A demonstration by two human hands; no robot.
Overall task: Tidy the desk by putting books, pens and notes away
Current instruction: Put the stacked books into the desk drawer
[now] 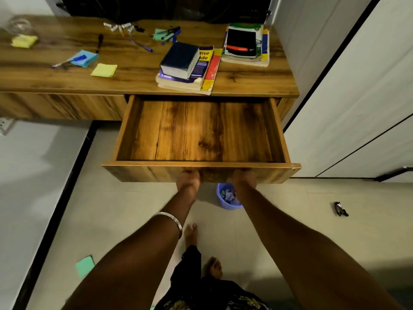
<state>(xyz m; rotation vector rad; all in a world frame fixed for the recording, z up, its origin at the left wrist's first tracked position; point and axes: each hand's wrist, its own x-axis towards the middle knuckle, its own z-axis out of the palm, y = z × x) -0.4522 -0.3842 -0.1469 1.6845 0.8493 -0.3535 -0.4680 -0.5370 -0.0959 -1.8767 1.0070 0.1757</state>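
Drawer (201, 133) stands pulled out from under the tabletop (134, 70), its wooden floor bare. Left hand (188, 179) and right hand (244, 178) both hold the underside of the drawer front, side by side; the fingers are hidden beneath the panel — whether spread or pressed together cannot be told.

On the tabletop: a stack of books (186, 68) near the front edge with a thick dark book (180, 59) on top, and a second stack of books (247, 44) to its right. To the left lie a yellow note pad (104, 70), a blue note pad (86, 58) with a pen (67, 61) across it, another yellow pad (24, 41), and loose pens (140, 45) further back.

On the floor — a purple bin (228, 198) below the drawer and a green note (85, 266).
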